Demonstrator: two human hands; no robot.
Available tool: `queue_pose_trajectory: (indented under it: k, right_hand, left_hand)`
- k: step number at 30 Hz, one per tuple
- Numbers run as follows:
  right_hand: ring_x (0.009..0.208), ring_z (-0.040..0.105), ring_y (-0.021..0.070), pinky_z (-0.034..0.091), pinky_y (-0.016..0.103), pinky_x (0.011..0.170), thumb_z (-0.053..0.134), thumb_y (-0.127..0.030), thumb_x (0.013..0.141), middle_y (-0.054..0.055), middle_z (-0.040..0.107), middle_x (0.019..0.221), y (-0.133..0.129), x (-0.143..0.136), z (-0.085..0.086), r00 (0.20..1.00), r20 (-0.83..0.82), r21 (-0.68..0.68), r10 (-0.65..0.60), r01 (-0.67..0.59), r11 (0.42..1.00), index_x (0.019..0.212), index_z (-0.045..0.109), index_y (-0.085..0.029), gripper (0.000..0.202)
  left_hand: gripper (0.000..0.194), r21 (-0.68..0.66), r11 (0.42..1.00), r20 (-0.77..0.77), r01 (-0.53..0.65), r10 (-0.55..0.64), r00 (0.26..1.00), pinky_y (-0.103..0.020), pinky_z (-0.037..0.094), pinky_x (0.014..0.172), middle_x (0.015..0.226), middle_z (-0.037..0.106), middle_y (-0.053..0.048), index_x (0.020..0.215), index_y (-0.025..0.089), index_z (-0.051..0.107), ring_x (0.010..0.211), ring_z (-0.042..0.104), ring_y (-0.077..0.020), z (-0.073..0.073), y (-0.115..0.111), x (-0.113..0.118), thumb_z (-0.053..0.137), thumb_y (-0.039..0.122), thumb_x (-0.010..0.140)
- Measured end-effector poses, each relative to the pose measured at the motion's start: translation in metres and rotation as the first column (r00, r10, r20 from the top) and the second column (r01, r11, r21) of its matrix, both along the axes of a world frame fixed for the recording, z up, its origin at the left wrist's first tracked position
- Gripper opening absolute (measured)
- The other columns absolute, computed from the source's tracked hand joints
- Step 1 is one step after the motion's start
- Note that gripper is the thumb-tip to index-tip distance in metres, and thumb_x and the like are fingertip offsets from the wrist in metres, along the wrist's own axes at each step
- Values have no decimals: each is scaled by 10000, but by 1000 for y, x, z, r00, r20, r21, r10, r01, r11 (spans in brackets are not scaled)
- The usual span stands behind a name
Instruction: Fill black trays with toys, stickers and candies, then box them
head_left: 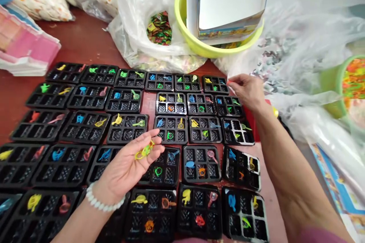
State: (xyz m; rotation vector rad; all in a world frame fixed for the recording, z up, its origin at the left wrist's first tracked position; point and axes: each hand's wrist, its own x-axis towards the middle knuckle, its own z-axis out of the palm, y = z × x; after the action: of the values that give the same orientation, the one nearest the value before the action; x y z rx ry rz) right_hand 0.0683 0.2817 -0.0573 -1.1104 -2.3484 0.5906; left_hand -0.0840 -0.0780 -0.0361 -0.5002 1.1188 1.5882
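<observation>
My left hand (119,174), wearing a bracelet of pale beads (99,205), is palm up over the trays. Its curled fingers cradle a few small yellow and green plastic toys (146,151), some ring-shaped. At the back right, my right hand (247,88) has its fingertips pinched beside the corner of a black six-compartment tray (207,87). A bit of red shows at those fingertips, too small to identify. Several such trays stand in rows, most with small coloured plastic toys in some compartments. Those right of my left hand mostly carry a third, ring-like piece in a front compartment.
Behind the trays are an open plastic bag of small colourful packets (159,28) and a yellow-green basin (182,19) holding boxes. A pink paper stack (34,51) lies left. At right are clear plastic bags (310,41) and a green tub (339,79) of orange pieces.
</observation>
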Motion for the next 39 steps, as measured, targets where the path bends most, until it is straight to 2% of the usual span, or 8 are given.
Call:
queue_pose_trajectory:
  k: [4, 9, 12, 15, 22, 29, 35, 39]
  right_hand:
    - [703, 647, 194, 507, 386, 765, 719, -203, 804, 67, 738, 782, 21, 17, 12, 988, -45, 7, -146, 147, 989, 857, 775, -185, 79]
    - [606, 551, 122, 453, 315, 640, 691, -165, 818, 91, 727, 767, 18, 24, 32, 955, -169, -22, -243, 243, 970, 909, 777, -123, 133]
    - [585, 547, 120, 453, 292, 590, 699, -208, 825, 54, 713, 757, 7, 21, 37, 959, -189, -88, -210, 196, 977, 920, 768, -155, 129]
    - [578, 566, 129, 449, 287, 566, 714, -249, 833, 34, 700, 737, -12, 6, 35, 977, -187, -166, -100, 69, 984, 892, 751, -182, 97]
    - [664, 597, 152, 480, 305, 657, 668, -251, 851, 46, 732, 803, -77, -66, 30, 943, -135, -102, 303, -317, 943, 898, 753, -152, 139]
    - [632, 589, 149, 453, 298, 675, 658, -213, 840, 39, 731, 748, -136, -143, 24, 828, -45, -83, 559, -561, 824, 872, 782, -140, 147]
    - [732, 642, 216, 506, 342, 770, 593, -186, 877, 75, 733, 779, -163, -232, -3, 805, 109, 30, 584, -590, 807, 943, 783, -149, 204]
    - [906, 679, 306, 530, 423, 872, 558, -164, 897, 147, 755, 930, -160, -273, -21, 801, 273, 72, 533, -570, 819, 982, 782, -149, 240]
  left_hand:
    - [278, -12, 999, 30, 33, -33, 999, -179, 585, 467, 782, 686, -93, 1020, 63, 723, 570, 672, -130, 0, 1, -3, 473, -31, 942]
    - [298, 98, 991, 101, 88, -98, 990, -140, 378, 272, 599, 478, 10, 879, 96, 716, 370, 434, -72, 0, -2, -4, 437, 27, 958]
    - [318, 120, 990, 105, 68, -81, 991, -161, 403, 284, 574, 421, 24, 833, 104, 703, 363, 419, -78, 3, -6, -5, 418, 35, 954]
    - [346, 76, 997, 105, 14, -22, 994, -166, 439, 318, 646, 509, -19, 875, 97, 705, 419, 489, -91, 7, -12, -8, 377, 49, 972]
    - [418, -94, 986, -69, -135, 128, 989, -191, 630, 561, 907, 741, -106, 1076, 120, 710, 692, 749, -159, 10, -39, -28, 411, -106, 891]
    - [337, -25, 977, -11, -211, 211, 977, -184, 602, 482, 875, 764, -118, 1131, 78, 682, 608, 744, -163, 16, -78, -47, 385, -5, 994]
    - [340, 93, 946, 0, -312, 313, 950, -171, 529, 421, 640, 616, -38, 992, 60, 700, 486, 603, -104, 7, -114, -61, 384, 159, 1068]
    - [321, 105, 935, -10, -337, 340, 940, -170, 541, 464, 650, 595, -31, 937, 66, 717, 514, 590, -93, 2, -127, -67, 419, 119, 1046]
